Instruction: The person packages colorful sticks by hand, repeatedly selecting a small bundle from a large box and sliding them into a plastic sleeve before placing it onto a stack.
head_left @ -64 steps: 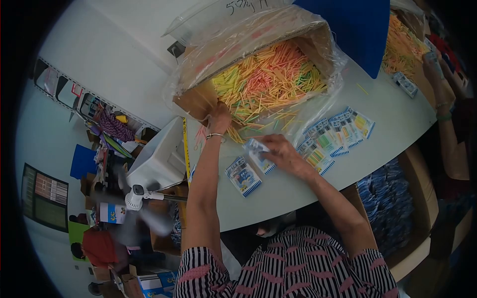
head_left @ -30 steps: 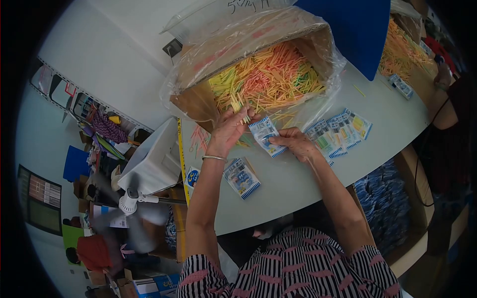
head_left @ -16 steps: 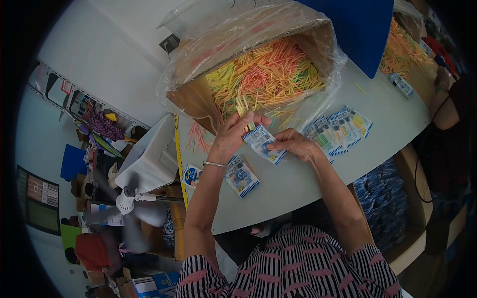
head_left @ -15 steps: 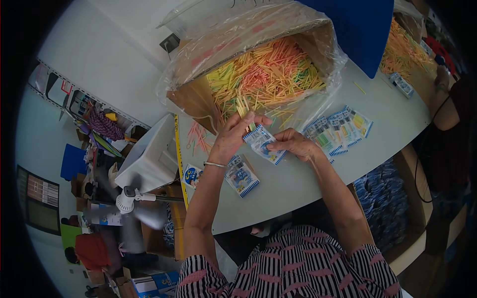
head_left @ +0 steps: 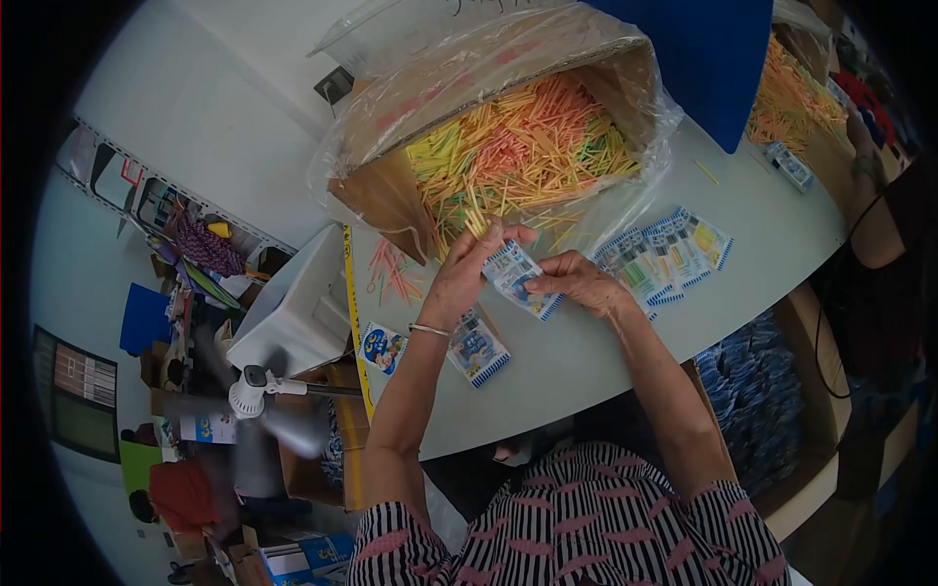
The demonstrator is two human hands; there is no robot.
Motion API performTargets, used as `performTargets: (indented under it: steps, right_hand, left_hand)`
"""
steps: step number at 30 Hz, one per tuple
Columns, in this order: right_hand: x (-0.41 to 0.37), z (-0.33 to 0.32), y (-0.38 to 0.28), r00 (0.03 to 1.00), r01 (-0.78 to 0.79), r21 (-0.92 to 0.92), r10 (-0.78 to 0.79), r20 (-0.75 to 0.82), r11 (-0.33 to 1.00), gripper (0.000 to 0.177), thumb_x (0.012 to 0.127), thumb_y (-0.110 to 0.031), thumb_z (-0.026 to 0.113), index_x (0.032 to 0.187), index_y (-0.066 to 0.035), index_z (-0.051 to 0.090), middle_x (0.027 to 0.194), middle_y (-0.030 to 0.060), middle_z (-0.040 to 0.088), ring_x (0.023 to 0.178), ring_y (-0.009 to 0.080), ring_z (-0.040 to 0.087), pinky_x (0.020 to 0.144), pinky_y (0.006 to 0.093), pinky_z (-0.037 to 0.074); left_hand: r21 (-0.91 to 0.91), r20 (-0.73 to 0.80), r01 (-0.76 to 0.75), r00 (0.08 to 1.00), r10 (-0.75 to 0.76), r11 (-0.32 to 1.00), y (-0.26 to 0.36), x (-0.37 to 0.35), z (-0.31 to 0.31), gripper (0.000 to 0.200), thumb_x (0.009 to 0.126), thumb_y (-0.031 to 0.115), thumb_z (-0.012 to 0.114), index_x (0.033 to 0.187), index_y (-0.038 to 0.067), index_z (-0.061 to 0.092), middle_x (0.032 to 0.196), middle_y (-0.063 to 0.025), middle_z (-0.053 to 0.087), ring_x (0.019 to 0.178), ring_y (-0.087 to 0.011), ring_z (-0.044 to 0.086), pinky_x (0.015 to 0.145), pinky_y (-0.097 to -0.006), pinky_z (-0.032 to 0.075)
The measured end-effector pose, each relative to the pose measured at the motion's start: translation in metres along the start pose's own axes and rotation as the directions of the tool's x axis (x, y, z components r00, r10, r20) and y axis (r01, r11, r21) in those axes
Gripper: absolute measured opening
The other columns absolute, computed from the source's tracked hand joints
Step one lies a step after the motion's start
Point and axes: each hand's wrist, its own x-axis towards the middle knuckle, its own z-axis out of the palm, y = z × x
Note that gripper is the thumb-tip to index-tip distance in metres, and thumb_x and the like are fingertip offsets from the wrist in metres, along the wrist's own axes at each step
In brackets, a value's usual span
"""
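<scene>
My left hand (head_left: 459,276) is closed around a small bunch of thin yellow sticks (head_left: 475,223) that poke up past the fingers. Between my hands is a small blue-and-white printed packet (head_left: 516,278), tilted, its upper end against my left fingers. My right hand (head_left: 583,283) pinches the packet's right side between thumb and fingers. Below my left hand lies a stack of similar packets (head_left: 481,354). Several packets with coloured sticks showing (head_left: 666,256) are fanned out right of my right hand. Ahead, an open carton (head_left: 376,203) lined with clear plastic holds a heap of coloured sticks (head_left: 528,137).
Loose pink sticks (head_left: 389,269) and a blue packet (head_left: 381,349) lie at the table's left. A blue panel (head_left: 699,68) stands beyond the carton. Another person's arm (head_left: 873,220) is at far right. Below are a box of packets (head_left: 747,410) and a fan (head_left: 252,391).
The yellow sticks in my left hand now sit lower and closer together, and my left hand has shifted slightly right against the packet. My right hand keeps its pinch.
</scene>
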Motion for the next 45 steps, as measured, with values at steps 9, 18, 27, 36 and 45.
performTargets:
  steps: [9,18,27,36,45]
  right_hand:
    - [-0.002,-0.001,-0.002,1.0,-0.007,-0.02,0.007,0.004,1.0,0.025,0.075,-0.012,0.072,0.097,0.001,0.067,0.085,0.0045,0.068,0.073,0.0083,0.061,0.071,0.0214,0.048]
    - [-0.002,-0.003,0.001,0.998,0.057,0.019,-0.057,-0.003,0.998,0.024,0.078,-0.012,0.07,0.098,0.001,0.066,0.085,0.0052,0.068,0.074,0.0084,0.062,0.069,0.0209,0.049]
    - [-0.003,0.003,-0.003,0.981,0.137,0.016,-0.134,-0.139,0.99,0.024,0.081,-0.014,0.068,0.1,-0.001,0.067,0.085,0.0041,0.068,0.075,0.0069,0.06,0.069,0.0207,0.047]
    - [-0.002,-0.001,-0.004,0.987,0.081,-0.052,-0.088,-0.137,0.995,0.025,0.081,-0.015,0.068,0.102,-0.002,0.066,0.088,0.0024,0.068,0.077,0.0049,0.058,0.074,0.0197,0.045]
    - [-0.006,0.001,-0.009,0.987,0.071,-0.072,-0.08,-0.137,0.995,0.024,0.081,-0.014,0.067,0.102,-0.002,0.066,0.088,0.0024,0.067,0.078,0.0049,0.057,0.074,0.0195,0.044]
  left_hand:
    - [-0.03,0.094,0.012,0.996,-0.009,0.999,-0.004,0.004,-0.001,0.036,0.097,0.031,0.038,0.102,-0.001,0.054,0.106,-0.0139,0.06,0.099,-0.0179,0.058,0.088,-0.0313,0.046]
    - [0.098,0.028,-0.011,1.0,0.008,0.995,0.007,-0.006,0.007,0.025,0.098,0.026,0.04,0.104,0.004,0.049,0.108,-0.0122,0.06,0.097,-0.0133,0.057,0.084,-0.0281,0.047]
    - [0.375,0.097,-0.192,0.981,0.167,0.907,-0.004,-0.009,-0.014,0.03,0.094,0.016,0.049,0.119,0.003,0.04,0.101,-0.002,0.054,0.089,-0.0067,0.048,0.079,-0.021,0.041]
    - [0.429,-0.022,-0.111,0.991,0.134,0.896,0.008,-0.006,-0.024,0.015,0.092,0.014,0.053,0.102,0.004,0.056,0.086,0.0017,0.056,0.077,-0.0029,0.052,0.067,-0.018,0.045]
    - [0.524,0.003,-0.159,0.983,0.185,0.837,0.02,-0.005,-0.03,0.012,0.09,0.008,0.054,0.098,-0.001,0.055,0.081,0.0001,0.055,0.072,-0.0051,0.052,0.063,-0.0192,0.045]
